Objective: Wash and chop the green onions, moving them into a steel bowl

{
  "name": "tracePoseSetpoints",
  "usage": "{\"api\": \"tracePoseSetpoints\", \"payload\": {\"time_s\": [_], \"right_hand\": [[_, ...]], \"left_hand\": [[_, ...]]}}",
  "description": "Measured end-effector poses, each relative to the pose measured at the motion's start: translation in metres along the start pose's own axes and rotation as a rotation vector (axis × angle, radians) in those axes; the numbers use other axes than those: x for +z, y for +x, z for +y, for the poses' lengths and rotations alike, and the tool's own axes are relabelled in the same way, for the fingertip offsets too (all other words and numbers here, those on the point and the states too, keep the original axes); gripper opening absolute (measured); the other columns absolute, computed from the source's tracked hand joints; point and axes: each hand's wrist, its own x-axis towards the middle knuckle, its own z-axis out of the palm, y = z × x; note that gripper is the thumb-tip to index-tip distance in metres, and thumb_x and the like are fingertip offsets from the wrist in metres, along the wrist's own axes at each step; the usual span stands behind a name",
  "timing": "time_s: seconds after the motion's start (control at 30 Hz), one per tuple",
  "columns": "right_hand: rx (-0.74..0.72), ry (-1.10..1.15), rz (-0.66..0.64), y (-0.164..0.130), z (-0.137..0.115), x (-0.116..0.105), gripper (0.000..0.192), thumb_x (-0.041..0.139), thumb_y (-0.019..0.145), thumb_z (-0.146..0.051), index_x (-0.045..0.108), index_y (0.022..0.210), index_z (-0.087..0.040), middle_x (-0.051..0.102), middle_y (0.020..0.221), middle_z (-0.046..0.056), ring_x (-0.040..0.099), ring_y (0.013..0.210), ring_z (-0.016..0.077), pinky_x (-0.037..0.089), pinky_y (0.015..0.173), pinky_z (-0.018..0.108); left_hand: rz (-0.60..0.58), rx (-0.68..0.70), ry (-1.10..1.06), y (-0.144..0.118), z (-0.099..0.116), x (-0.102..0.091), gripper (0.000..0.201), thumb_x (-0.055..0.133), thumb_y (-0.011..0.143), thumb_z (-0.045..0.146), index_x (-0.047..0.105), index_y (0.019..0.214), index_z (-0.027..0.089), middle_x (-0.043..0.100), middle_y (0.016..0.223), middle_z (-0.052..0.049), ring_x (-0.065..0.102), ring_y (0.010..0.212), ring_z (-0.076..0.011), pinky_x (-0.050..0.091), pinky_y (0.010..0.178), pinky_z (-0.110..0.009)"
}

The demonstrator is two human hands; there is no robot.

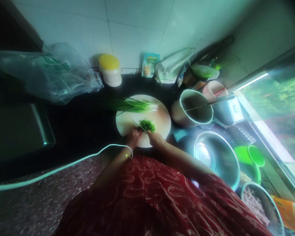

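Hands: we work with both at the near edge of the round cutting board (162, 119), close together.
Left hand: our left hand (134, 137) is curled shut around a knife (137, 125); its thin blade slants up and right toward the chopped pile, tip about at the pile's edge.
Right hand: our right hand (156, 137) lies on the board just beside the pile, fingers bent down at its near edge; we cannot tell whether it pinches any greens or only presses against them.
Chopped greens: small heap of chopped greens (147, 125) sits near the middle of the board, between our two hands and the uncut bunch.
Uncut bunch: whole green stalks (131, 105) lie across the far side of the board, their leafy ends hanging off its left edge onto the dark counter (88, 124).
Right of board: metal pot (194, 111) with a utensil across it, then a steel bowl (217, 157) nearer us, and green plastic cups (252, 157) by the window.
Back wall: yellow-lidded jar (110, 70), packets, and a crumpled plastic bag (51, 73) at left.
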Motion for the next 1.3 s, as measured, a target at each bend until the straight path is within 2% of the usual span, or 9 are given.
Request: {"api": "tracePoseSetpoints", "payload": {"time_s": [0.23,0.43,0.63,0.77,0.87,0.97,1.1,1.3], "right_hand": [[0.002,0.022,-0.004,0.003,0.003,0.001,0.048,0.031,0.089,-0.009,0.042,0.136,-0.011,0.069,0.100,0.018,0.066,0.098,0.0302,0.048,0.084,0.041],[0.002,0.032,0.018,0.008,-0.002,0.006,0.048,0.031,0.089,-0.009,0.044,0.135,-0.012,0.069,0.098,0.018,0.067,0.096,0.0296,0.049,0.082,0.040],[0.018,0.031,0.027,0.000,0.002,-0.001,0.046,0.032,0.090,-0.011,0.046,0.133,-0.012,0.069,0.099,0.017,0.066,0.097,0.0296,0.048,0.084,0.040],[0.006,0.041,0.026,0.004,-0.001,0.008,0.047,0.034,0.087,-0.008,0.046,0.133,-0.011,0.069,0.099,0.019,0.066,0.096,0.0307,0.049,0.082,0.041],[-0.003,0.063,0.052,0.012,-0.005,0.016,0.050,0.034,0.086,-0.007,0.044,0.134,-0.010,0.069,0.098,0.019,0.067,0.095,0.0313,0.049,0.080,0.043],[-0.013,0.088,0.059,0.015,-0.002,0.014,0.047,0.033,0.087,-0.008,0.046,0.133,-0.009,0.069,0.098,0.019,0.067,0.094,0.0309,0.049,0.080,0.042],[0.011,0.054,0.060,0.008,0.005,0.005,0.044,0.030,0.090,-0.010,0.046,0.131,-0.011,0.069,0.098,0.017,0.067,0.096,0.0286,0.049,0.081,0.038],[-0.018,0.011,0.065,-0.011,0.002,0.004,0.041,0.032,0.090,-0.010,0.048,0.127,-0.012,0.070,0.095,0.017,0.068,0.093,0.0275,0.050,0.079,0.037]], "left_hand": [[-0.004,-0.010,-0.043,-0.001,-0.002,0.001,0.021,0.042,0.095,0.019,0.063,0.095,0.015,0.064,0.087,-0.010,0.057,0.084,-0.0226,0.044,0.077,-0.035],[0.015,-0.017,-0.060,-0.003,-0.003,0.003,0.021,0.042,0.095,0.019,0.062,0.091,0.015,0.063,0.088,-0.011,0.057,0.087,-0.0233,0.045,0.078,-0.036],[-0.007,-0.054,-0.027,-0.002,-0.002,0.005,0.024,0.040,0.096,0.020,0.064,0.094,0.015,0.064,0.089,-0.012,0.057,0.087,-0.0231,0.045,0.078,-0.035],[0.000,-0.056,-0.023,-0.002,-0.004,0.008,0.024,0.041,0.095,0.020,0.064,0.098,0.016,0.064,0.095,-0.012,0.057,0.088,-0.0226,0.045,0.076,-0.034],[-0.028,-0.033,-0.008,-0.007,-0.006,0.004,0.025,0.041,0.095,0.021,0.065,0.099,0.017,0.065,0.096,-0.011,0.057,0.089,-0.0224,0.046,0.075,-0.034],[-0.040,0.026,-0.002,-0.014,-0.006,-0.005,0.027,0.040,0.097,0.024,0.066,0.101,0.017,0.065,0.095,-0.011,0.056,0.090,-0.0228,0.046,0.076,-0.034],[-0.025,0.035,0.010,-0.018,-0.005,-0.012,0.029,0.039,0.098,0.026,0.065,0.108,0.018,0.066,0.100,-0.011,0.057,0.092,-0.0230,0.046,0.075,-0.034],[-0.011,-0.002,-0.040,-0.013,-0.006,-0.006,0.023,0.043,0.095,0.020,0.063,0.107,0.018,0.065,0.100,-0.012,0.058,0.092,-0.0231,0.045,0.077,-0.034]]}}
